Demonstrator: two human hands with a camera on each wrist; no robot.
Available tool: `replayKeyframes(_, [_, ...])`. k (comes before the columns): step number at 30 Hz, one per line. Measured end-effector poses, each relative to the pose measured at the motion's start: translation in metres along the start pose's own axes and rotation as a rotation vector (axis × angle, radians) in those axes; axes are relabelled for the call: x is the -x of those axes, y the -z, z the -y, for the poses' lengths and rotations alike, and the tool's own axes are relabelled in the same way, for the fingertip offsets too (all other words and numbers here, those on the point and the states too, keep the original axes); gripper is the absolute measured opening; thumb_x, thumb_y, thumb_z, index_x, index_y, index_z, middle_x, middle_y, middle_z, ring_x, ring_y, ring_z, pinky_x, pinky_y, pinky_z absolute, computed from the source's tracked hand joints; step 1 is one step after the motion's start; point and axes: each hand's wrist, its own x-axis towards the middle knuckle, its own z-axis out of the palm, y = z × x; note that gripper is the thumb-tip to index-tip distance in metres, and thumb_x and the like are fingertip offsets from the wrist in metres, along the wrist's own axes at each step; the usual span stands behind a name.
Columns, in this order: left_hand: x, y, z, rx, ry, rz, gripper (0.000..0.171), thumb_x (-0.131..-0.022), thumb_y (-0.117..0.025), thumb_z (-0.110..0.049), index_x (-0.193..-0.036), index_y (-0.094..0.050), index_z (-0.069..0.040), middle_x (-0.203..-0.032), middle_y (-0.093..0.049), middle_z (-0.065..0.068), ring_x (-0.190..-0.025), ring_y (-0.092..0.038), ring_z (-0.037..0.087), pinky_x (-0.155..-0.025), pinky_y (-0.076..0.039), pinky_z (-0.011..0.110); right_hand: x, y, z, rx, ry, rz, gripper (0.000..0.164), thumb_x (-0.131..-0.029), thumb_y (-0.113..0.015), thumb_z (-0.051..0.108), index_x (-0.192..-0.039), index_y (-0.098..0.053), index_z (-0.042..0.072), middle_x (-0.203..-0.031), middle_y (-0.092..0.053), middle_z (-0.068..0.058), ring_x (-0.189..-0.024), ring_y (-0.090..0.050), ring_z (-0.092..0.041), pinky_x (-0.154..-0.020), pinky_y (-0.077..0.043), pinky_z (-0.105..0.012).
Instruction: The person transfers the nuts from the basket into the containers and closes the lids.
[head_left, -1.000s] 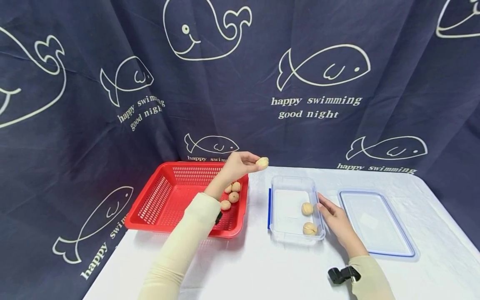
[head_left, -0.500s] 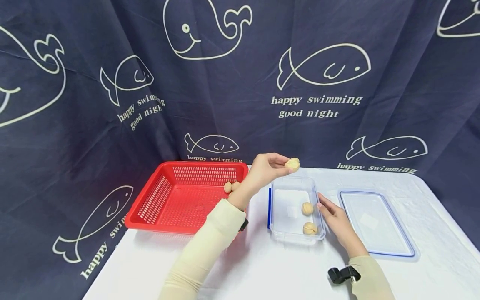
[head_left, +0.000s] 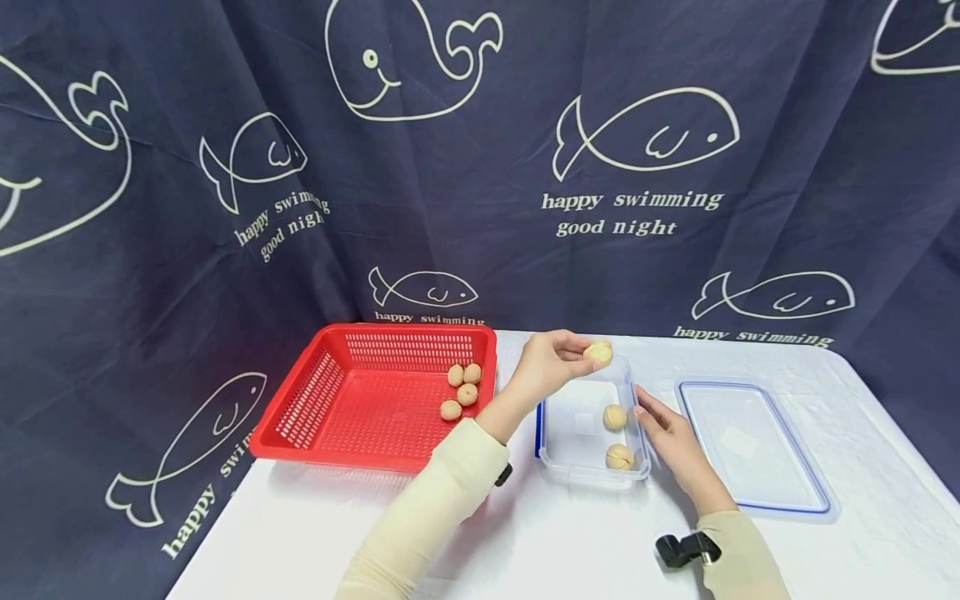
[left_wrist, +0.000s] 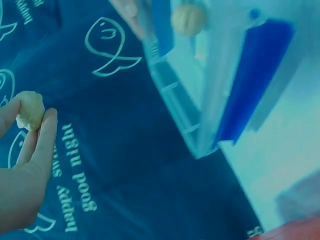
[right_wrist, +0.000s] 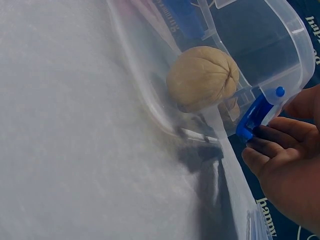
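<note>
My left hand [head_left: 547,367] pinches a walnut [head_left: 599,353] between thumb and fingertips, over the back of a clear plastic box [head_left: 551,468]. The left wrist view shows the walnut [left_wrist: 31,111] at the ends of the fingers. Inside the box, along its right side, are two walnuts, a rear one [head_left: 614,417] and a front one [head_left: 619,457]. My right hand [head_left: 677,450] rests against the box's right wall, thumb tip at the rim. In the right wrist view its loosely extended fingers lie by a blue latch [right_wrist: 256,117].
A red slotted basket [head_left: 281,450] stands to the left, with several walnuts [head_left: 467,394] near its right side. A clear lid [head_left: 757,446] with a blue seal lies right of the box. White cloth [head_left: 585,550] covers the table, and a dark printed curtain [head_left: 480,192] hangs behind.
My left hand has carried the walnut rightward from above the basket's right edge, then lowered it slightly over the box. My right hand and the box have stayed put.
</note>
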Motion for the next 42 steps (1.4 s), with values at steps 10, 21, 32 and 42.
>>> replayKeyframes(10, [0.004, -0.03, 0.042, -0.097, 0.049, -0.004, 0.021, -0.074, -0.079, 0.001, -0.094, -0.072, 0.001, -0.082, -0.073, 0.008, -0.07, -0.068, 0.007, -0.061, -0.052, 0.016, -0.001, 0.0, 0.001, -0.006, -0.004, -0.002, 0.057, -0.103, -0.042, 0.033, -0.149, -0.028, 0.002, -0.153, -0.027, -0.021, -0.14, -0.024, -0.042, -0.112, -0.021, -0.053])
replayKeyframes(21, [0.004, -0.056, 0.07, -0.16, 0.146, 0.041, 0.019, -0.071, -0.08, 0.005, -0.088, -0.072, -0.001, -0.076, -0.07, 0.002, -0.064, -0.061, 0.003, -0.057, -0.05, 0.015, -0.002, 0.0, -0.001, -0.016, 0.002, 0.004, 0.056, -0.104, -0.043, 0.031, -0.149, -0.029, 0.001, -0.153, -0.028, -0.02, -0.14, -0.025, -0.041, -0.112, -0.021, -0.053])
replayKeyframes(32, [0.005, -0.068, 0.085, -0.34, 0.138, 0.115, 0.024, -0.066, -0.086, -0.002, -0.086, -0.072, -0.006, -0.072, -0.065, -0.003, -0.062, -0.053, 0.002, -0.062, -0.045, 0.014, -0.001, 0.0, -0.003, -0.02, 0.018, -0.005, 0.057, -0.103, -0.044, 0.032, -0.148, -0.031, -0.001, -0.152, -0.029, -0.022, -0.139, -0.026, -0.041, -0.112, -0.022, -0.053])
replayKeyframes(42, [0.003, -0.074, 0.093, -0.363, 0.127, 0.155, 0.023, -0.066, -0.084, 0.003, -0.084, -0.07, -0.004, -0.071, -0.065, -0.002, -0.061, -0.052, 0.002, -0.06, -0.044, 0.013, -0.001, 0.0, -0.004, -0.024, 0.02, -0.011, 0.057, -0.103, -0.044, 0.033, -0.148, -0.032, -0.001, -0.152, -0.029, -0.02, -0.139, -0.026, -0.04, -0.112, -0.022, -0.051])
